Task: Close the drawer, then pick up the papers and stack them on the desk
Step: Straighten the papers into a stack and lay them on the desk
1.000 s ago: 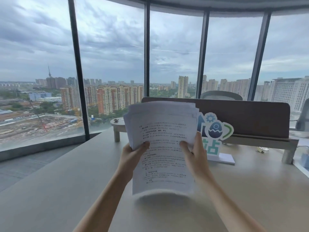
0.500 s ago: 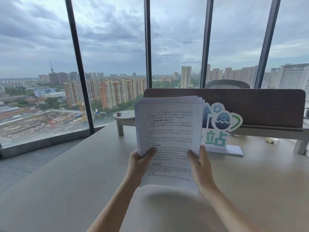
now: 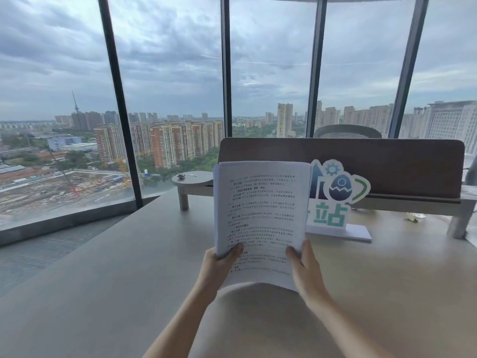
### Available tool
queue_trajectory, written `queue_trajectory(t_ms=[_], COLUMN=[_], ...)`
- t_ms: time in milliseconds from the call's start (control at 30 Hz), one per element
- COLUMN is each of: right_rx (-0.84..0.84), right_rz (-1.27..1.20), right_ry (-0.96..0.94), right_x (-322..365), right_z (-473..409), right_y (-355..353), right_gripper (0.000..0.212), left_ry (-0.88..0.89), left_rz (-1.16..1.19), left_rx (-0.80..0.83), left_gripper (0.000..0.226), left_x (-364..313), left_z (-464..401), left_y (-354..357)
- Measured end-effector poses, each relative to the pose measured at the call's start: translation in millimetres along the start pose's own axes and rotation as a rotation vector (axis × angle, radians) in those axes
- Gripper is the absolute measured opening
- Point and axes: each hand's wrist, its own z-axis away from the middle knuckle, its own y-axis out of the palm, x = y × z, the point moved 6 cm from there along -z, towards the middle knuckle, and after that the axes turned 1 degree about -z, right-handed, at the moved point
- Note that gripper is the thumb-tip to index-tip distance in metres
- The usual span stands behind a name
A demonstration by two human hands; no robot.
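Note:
A stack of printed white papers (image 3: 260, 215) stands upright in front of me, its bottom edge just above or on the pale desk (image 3: 129, 280). My left hand (image 3: 219, 264) grips the lower left edge, thumb on the front sheet. My right hand (image 3: 304, 267) grips the lower right edge the same way. The sheets' edges look squared together. No drawer is in view.
A white and teal cut-out sign (image 3: 335, 202) on a flat base stands right behind the papers. A low shelf (image 3: 192, 180) with a brown divider panel (image 3: 361, 161) runs across the back of the desk. Tall windows lie beyond.
The fanned, uneven sheets have been drawn into a neat squared stack. Both hands slid lower on the papers, and the stack came down toward the desk.

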Motion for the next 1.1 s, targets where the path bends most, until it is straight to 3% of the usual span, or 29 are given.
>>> queue_trajectory(t_ms=[233, 600, 733, 867, 1100], right_rx=[0.007, 0.134, 0.201, 0.205, 0.340], right_rz=[0.041, 0.148, 0.207, 0.156, 0.101], right_ry=[0.056, 0.151, 0.214, 0.354, 0.474], right_x=[-17, -21, -15, -23, -29], right_z=[4, -8, -17, -24, -26], right_y=[4, 26, 56, 100, 187], right_gripper=[0.014, 0.015, 0.023, 0.029, 0.026], left_ry=[-0.013, -0.125, -0.242, -0.331, -0.357], left_rz=[0.009, -0.086, -0.058, -0.058, -0.265], left_rx=[-0.012, 0.082, 0.085, -0.076, -0.291], left_gripper=[0.007, 0.027, 0.033, 0.023, 0.012], left_x=[18, 13, 13, 10, 5], left_z=[4, 1, -4, -7, -25], left_y=[-3, -27, -58, -102, -186])
